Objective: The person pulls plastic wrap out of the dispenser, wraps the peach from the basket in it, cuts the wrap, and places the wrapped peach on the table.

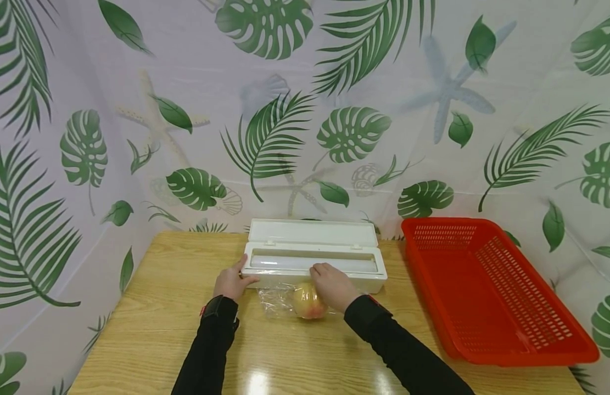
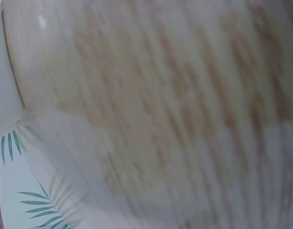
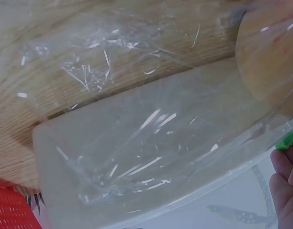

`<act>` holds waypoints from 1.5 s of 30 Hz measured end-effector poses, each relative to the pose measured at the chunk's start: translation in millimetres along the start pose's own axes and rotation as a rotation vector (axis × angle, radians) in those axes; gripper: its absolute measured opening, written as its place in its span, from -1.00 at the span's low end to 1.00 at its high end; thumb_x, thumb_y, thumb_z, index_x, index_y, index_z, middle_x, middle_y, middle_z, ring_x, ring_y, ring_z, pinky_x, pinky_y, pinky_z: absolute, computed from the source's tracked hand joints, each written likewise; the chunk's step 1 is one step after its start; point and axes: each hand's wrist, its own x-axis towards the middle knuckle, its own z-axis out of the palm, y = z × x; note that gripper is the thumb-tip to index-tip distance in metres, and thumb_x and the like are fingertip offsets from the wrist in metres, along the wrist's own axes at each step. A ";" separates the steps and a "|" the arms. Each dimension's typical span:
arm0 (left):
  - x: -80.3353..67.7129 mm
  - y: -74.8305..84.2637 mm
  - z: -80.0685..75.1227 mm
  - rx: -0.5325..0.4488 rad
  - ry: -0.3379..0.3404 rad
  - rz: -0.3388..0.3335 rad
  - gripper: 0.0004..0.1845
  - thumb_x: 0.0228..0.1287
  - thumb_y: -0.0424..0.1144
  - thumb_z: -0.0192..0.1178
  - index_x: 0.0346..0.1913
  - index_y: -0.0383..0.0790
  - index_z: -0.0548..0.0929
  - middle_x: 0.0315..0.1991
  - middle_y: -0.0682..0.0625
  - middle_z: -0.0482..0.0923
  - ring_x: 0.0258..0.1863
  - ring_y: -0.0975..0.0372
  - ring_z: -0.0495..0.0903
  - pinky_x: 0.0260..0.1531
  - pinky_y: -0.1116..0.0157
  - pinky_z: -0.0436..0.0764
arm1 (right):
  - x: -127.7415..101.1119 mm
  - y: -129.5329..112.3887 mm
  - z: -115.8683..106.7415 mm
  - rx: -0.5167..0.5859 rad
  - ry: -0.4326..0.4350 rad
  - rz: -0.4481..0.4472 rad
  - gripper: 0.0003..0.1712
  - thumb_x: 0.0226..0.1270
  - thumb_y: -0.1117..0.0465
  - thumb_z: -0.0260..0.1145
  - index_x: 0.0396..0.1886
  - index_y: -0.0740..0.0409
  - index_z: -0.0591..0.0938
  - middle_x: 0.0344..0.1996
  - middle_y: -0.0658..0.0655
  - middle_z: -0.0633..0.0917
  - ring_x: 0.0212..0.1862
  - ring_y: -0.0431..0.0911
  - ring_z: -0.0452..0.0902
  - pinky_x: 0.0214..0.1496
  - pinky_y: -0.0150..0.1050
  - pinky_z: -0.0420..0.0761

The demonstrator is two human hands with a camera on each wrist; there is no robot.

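Note:
A white cling film dispenser (image 1: 314, 280) stands on the wooden table with its lid (image 1: 312, 233) tipped back and a film roll (image 1: 312, 263) inside. My left hand (image 1: 231, 282) grips its left end, thumb against the front. At the front edge, right of the middle, my right hand (image 1: 333, 285) pinches a small green slide cutter (image 3: 287, 140). Clear cling film (image 1: 275, 300) comes down over the front of the dispenser, wrinkled and shiny. A yellow-red apple (image 1: 307, 302) sits under the film, just before the dispenser and left of my right hand.
A red plastic basket (image 1: 482, 291) with slotted walls stands to the right on the wooden table (image 1: 156, 307). Behind the table hangs a leaf-patterned cloth (image 1: 305, 137), close to the raised lid.

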 end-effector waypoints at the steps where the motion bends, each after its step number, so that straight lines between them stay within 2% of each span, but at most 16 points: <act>1: -0.1 0.8 -0.2 -0.002 0.001 0.001 -0.17 -0.14 0.01 0.29 0.23 -0.30 0.28 -0.81 0.09 0.09 -0.77 0.28 0.00 -0.69 0.36 0.09 | -0.3 0.4 -0.3 -0.001 -0.004 0.001 -0.70 0.07 0.45 0.20 -0.13 0.35 0.53 -0.21 0.17 0.54 -0.14 -0.02 0.44 -0.04 -0.30 0.42; 5: 0.2 2.6 -0.7 -0.001 0.001 0.000 -0.17 -0.14 0.00 0.30 0.22 -0.31 0.29 -0.81 0.07 0.16 -0.75 0.28 0.02 -0.68 0.36 0.10 | -1.6 1.8 -1.5 0.004 -0.015 0.002 -0.70 0.08 0.43 0.22 -0.12 0.35 0.53 -0.20 0.18 0.53 -0.13 -0.02 0.44 -0.03 -0.28 0.42; 14: 1.0 6.7 -2.6 -0.003 -0.021 -0.039 -0.18 -0.11 -0.02 0.29 0.25 -0.27 0.25 -0.79 0.07 0.13 -0.75 0.26 0.03 -0.66 0.35 0.11 | -5.6 5.7 -2.3 0.021 -0.010 0.002 -0.67 0.05 0.45 0.23 -0.11 0.36 0.51 -0.19 0.19 0.52 -0.12 -0.01 0.43 -0.02 -0.28 0.42; 21: 1.9 8.2 -1.8 -0.001 -0.020 -0.040 -0.18 -0.12 -0.03 0.29 0.25 -0.27 0.26 -0.78 0.05 0.19 -0.74 0.26 0.04 -0.66 0.36 0.12 | -8.6 8.9 -0.6 0.030 -0.016 0.007 -0.64 0.03 0.43 0.26 -0.10 0.37 0.51 -0.18 0.19 0.52 -0.12 -0.01 0.43 -0.01 -0.27 0.42; 30: 0.0 8.9 -1.6 -0.012 -0.013 -0.032 -0.19 -0.12 -0.02 0.29 0.24 -0.27 0.27 -0.80 0.08 0.12 -0.75 0.28 0.01 -0.67 0.36 0.10 | -14.6 13.2 -3.8 -0.006 -0.015 0.005 -0.67 0.03 0.43 0.27 -0.13 0.37 0.52 -0.21 0.20 0.52 -0.14 0.00 0.44 -0.05 -0.27 0.44; 36: -2.7 6.4 -3.9 -0.011 0.012 -0.025 -0.20 -0.12 -0.03 0.30 0.23 -0.28 0.29 -0.81 0.04 0.16 -0.74 0.27 0.01 -0.66 0.36 0.09 | -21.9 18.4 -2.5 0.036 -0.010 0.022 -0.62 0.00 0.46 0.29 -0.11 0.36 0.52 -0.18 0.21 0.52 -0.11 0.01 0.44 -0.05 -0.26 0.44; 41: -3.1 8.8 -4.9 -0.028 0.003 -0.021 -0.21 -0.10 -0.06 0.30 0.23 -0.30 0.28 -0.79 0.03 0.18 -0.74 0.26 0.03 -0.65 0.36 0.11 | -26.8 21.6 -2.6 0.063 -0.023 0.040 -0.63 0.02 0.48 0.27 -0.10 0.39 0.51 -0.18 0.24 0.52 -0.10 0.03 0.44 -0.04 -0.24 0.44; 45: -2.8 9.6 -4.6 -0.027 -0.003 -0.043 -0.20 -0.11 -0.07 0.31 0.23 -0.28 0.28 -0.79 0.02 0.23 -0.73 0.26 0.05 -0.63 0.35 0.13 | -31.3 23.8 -3.2 0.085 -0.017 0.056 -0.63 0.01 0.49 0.26 -0.10 0.39 0.51 -0.19 0.25 0.52 -0.11 0.04 0.44 -0.06 -0.24 0.44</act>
